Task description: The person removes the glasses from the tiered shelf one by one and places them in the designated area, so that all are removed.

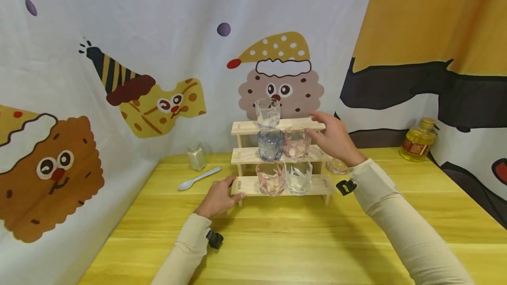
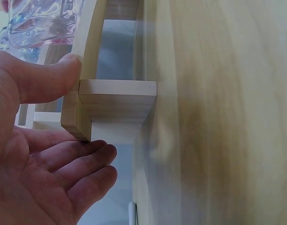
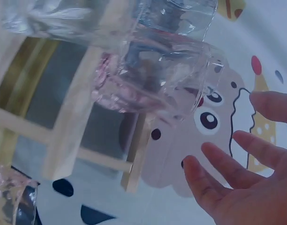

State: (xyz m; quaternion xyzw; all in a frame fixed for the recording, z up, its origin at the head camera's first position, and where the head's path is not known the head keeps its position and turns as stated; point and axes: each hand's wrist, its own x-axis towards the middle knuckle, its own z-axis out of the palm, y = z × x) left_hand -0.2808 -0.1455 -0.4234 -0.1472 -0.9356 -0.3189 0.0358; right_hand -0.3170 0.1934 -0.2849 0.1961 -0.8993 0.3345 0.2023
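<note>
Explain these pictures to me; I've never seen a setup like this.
There is no machine here, just a person's bare left hand and right hand. The wide picture comes from a camera worn on the head; the two closer ones come from a camera on each wrist. On the table stands a three-tier wooden stand bearing five glasses: a clear glass on top, a blue glass and a pink glass in the middle, a second pink glass and a second clear glass below. Around it are a spoon, a small jar, a bottle of yellow liquid and a sixth glass. The left hand grips the left end of the bottom shelf. The right hand holds nothing; its fingers are spread near the middle pink glass.
</note>
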